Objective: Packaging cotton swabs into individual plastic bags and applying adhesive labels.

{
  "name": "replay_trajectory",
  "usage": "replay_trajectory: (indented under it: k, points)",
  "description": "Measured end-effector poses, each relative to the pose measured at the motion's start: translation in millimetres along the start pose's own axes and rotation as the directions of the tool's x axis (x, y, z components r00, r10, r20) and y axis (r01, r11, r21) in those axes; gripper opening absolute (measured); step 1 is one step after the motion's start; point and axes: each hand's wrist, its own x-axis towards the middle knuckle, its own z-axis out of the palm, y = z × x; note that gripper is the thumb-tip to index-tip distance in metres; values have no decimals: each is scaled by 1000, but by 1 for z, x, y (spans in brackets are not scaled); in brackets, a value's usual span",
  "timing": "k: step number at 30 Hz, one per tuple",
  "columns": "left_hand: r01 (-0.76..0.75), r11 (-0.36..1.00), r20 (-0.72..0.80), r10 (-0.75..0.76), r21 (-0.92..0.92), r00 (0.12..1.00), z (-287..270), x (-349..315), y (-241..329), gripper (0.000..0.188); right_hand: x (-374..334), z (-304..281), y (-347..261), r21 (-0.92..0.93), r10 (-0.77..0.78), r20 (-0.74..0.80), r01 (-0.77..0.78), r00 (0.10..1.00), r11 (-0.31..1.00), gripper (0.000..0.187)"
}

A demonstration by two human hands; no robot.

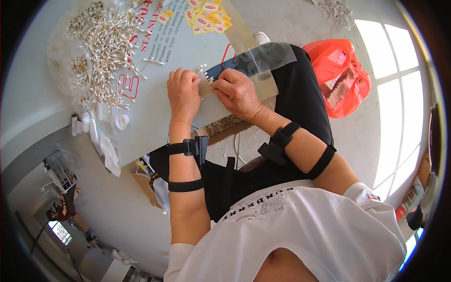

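A small bundle of cotton swabs sits between my two hands, above the table. My left hand is closed round the left side of the bundle, thumb against the sticks. From the other side, my right hand pinches at the bundle with curled fingers; its exact grip is partly hidden. Some swab tips poke up above the rest, near my left fingertips. Clear plastic film lies just beyond my right hand, reaching over the table's edge towards my dark-clothed leg. A few loose swabs rest farther left.
A large heap of cotton swabs covers the table's far left. Yellow-and-white printed packets lie at the far edge. A round white lid stands near the left edge. On the floor at right is a red plastic bag.
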Motion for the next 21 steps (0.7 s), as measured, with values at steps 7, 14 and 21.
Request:
replay_trajectory:
  k: [7,14,21]
  points:
    - [41,911,-172,-121,-410,978,-21,-11,9,13,-1,-2,1,-14,-23,4,23,1000,1000,16]
    - [144,723,-34,-225,-676,974,-43,-48,22,10,-2,0,0,7,-15,-1,15,1000,1000,17]
    - [125,406,31,-230,-905,973,-50,-80,37,10,-1,-1,2,9,-13,-7,13,1000,1000,18]
